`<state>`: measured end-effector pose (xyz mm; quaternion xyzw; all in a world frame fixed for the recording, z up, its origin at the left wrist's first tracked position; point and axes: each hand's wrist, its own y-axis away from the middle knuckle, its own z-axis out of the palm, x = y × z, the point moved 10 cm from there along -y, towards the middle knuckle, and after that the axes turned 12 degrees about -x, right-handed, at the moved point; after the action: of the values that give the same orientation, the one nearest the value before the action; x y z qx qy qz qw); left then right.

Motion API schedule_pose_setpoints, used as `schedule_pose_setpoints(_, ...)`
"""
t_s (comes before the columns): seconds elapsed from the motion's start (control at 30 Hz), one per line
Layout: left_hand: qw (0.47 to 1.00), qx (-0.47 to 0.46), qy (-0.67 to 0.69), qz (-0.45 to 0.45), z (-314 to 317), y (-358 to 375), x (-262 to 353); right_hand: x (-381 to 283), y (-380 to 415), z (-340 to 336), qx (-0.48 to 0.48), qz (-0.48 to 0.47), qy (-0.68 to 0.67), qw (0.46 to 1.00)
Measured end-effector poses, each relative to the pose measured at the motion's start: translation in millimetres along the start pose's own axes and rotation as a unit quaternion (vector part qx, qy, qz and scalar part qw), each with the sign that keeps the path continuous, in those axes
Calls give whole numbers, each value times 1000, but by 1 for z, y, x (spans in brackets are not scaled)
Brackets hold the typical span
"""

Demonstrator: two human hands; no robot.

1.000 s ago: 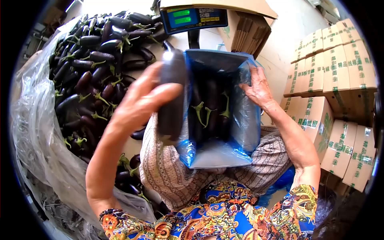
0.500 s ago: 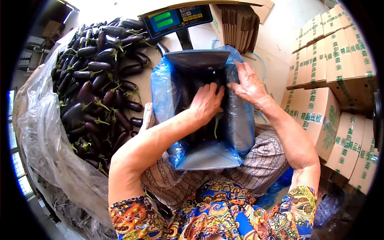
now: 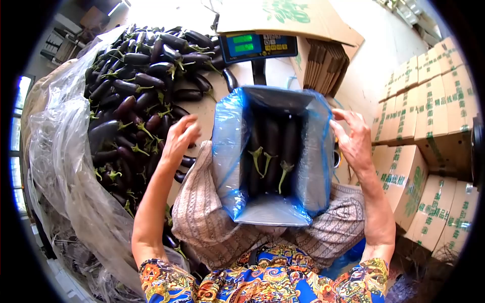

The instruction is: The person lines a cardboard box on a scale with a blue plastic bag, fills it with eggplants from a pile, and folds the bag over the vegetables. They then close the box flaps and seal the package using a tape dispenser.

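Head view: the left hand (image 3: 182,139) hangs in the air with its grip released, fingers loosely curled, between the heap of dark eggplants (image 3: 136,86) and an open carton (image 3: 275,214) lined with blue plastic film (image 3: 313,151). The nearest part of the heap lies just beside and below that hand, apart from the fingers as far as can be seen. The right hand (image 3: 352,136) is at the carton's opposite side, thumb and forefinger parted, their tips at the outer edge of the film-covered flap; whether they touch it or stop just short, I cannot tell.

Inside the carton, between the two hands and well apart from both grips, packed eggplants (image 3: 289,146) lie lengthwise side by side, green stems pointing toward the person. The carton sits in front of the person, between the patterned trouser legs (image 3: 202,212). Beyond its far wall a scale display (image 3: 258,46) shows green digits, and a single eggplant (image 3: 230,80) lies near the display's post. Clear plastic sheeting (image 3: 65,151) borders the heap on its left. Folded cardboard (image 3: 326,65) stands beyond the carton, and printed boxes (image 3: 429,101) are stacked on the right.
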<state>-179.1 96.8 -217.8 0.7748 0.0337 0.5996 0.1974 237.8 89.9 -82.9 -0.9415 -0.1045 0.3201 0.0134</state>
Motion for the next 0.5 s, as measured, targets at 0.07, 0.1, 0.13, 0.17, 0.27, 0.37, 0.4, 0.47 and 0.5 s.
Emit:
schedule_pose_setpoints(0.07, 997, 16, 62, -39, -24, 23, -79, 0, 7, -3, -5, 11, 3, 1000)
schedule_pose_setpoints(0.1, 995, 48, 34, -82, -23, 41, -88, 4, 10, -1, -15, 9, 14, 1000)
schedule_pose_setpoints(0.13, 999, 23, -41, 14, -30, 42, -120, 6, 12, 1, -26, 7, 26, 999)
schedule_pose_setpoints(0.17, 991, -32, 112, -64, -19, 54, -156, 7, 13, 0, -30, 17, 19, 999)
schedule_pose_setpoints(0.27, 977, -25, 156, -144, 19, 99, -209, 7, 14, -2, -33, 40, 0, 999)
schedule_pose_setpoints(0.37, 977, -7, 124, -175, 42, 109, -242, 0, 8, 0, -38, 38, 7, 999)
schedule_pose_setpoints(0.4, 977, -2, 111, -180, 48, 108, -251, -1, 7, 3, -45, 39, 4, 998)
schedule_pose_setpoints(0.47, 980, 16, 65, -189, 60, 97, -264, -3, 5, 9, -62, 30, 4, 998)
schedule_pose_setpoints(0.5, 980, 25, 48, -191, 61, 91, -270, -4, 5, 13, -70, 26, 3, 997)
